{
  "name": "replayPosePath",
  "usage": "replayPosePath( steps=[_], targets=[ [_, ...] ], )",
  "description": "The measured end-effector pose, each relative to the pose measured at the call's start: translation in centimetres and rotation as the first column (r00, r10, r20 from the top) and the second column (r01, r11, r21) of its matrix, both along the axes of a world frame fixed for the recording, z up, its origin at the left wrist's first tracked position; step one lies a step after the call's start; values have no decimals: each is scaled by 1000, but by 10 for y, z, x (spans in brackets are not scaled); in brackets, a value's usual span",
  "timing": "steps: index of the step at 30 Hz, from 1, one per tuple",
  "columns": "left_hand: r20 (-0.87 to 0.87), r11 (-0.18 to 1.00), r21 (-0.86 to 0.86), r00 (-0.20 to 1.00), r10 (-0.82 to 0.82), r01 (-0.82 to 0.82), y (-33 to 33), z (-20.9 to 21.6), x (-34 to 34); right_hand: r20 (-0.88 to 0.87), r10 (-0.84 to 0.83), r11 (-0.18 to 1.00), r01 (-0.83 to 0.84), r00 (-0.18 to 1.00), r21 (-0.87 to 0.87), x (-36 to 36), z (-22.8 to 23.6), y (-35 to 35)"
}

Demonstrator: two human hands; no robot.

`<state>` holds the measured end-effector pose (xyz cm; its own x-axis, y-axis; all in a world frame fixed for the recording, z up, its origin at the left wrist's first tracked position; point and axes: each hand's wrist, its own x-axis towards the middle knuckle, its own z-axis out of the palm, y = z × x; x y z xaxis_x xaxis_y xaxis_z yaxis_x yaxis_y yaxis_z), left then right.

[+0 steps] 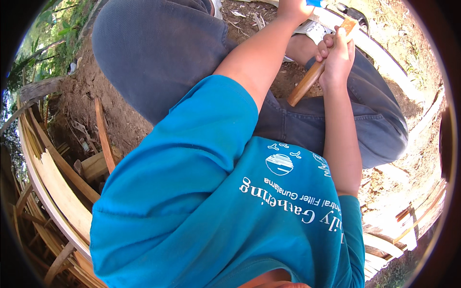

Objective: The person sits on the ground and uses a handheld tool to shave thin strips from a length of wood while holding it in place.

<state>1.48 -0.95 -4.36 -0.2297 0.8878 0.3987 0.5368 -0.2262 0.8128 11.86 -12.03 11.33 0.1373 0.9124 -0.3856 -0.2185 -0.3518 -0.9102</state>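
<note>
My right hand is closed round the wooden handle of a hammer. The handle slants from over my lap up to the right, and a dark metal head shows beyond its far end. My left hand reaches to the top edge, where the picture cuts most of it off. A bright blue object sticks out at its right side and seems to be in its grip; what kind of thing it is I cannot make out. A long pale piece of wood lies just past the hammer head.
I sit on bare earth with bent legs in dark trousers. Long split wooden strips are heaped at the left, with a narrow reddish stick standing beside them. Wood shavings litter the ground ahead. More pale strips lie at the lower right.
</note>
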Motion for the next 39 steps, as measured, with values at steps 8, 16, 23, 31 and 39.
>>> replayPosePath(
  steps=[8,16,23,31,39],
  targets=[
    [104,997,-37,993,-59,63,-6,17,-4,13,-45,996,46,999,-71,-7,9,-1],
    [30,999,37,999,-41,40,-4,0,-5,27,158,973,-150,987,-177,3,0,3],
    [-29,993,-112,999,-30,26,-6,-5,0,59,101,983,-91,993,-159,6,-3,4],
    [25,995,-5,994,-104,104,-14,-1,-3,69,62,988,-51,996,-147,6,-12,-1],
    [-17,997,74,999,-37,38,-14,-8,-1,80,-34,991,44,996,-129,2,-11,-1]
  ],
)
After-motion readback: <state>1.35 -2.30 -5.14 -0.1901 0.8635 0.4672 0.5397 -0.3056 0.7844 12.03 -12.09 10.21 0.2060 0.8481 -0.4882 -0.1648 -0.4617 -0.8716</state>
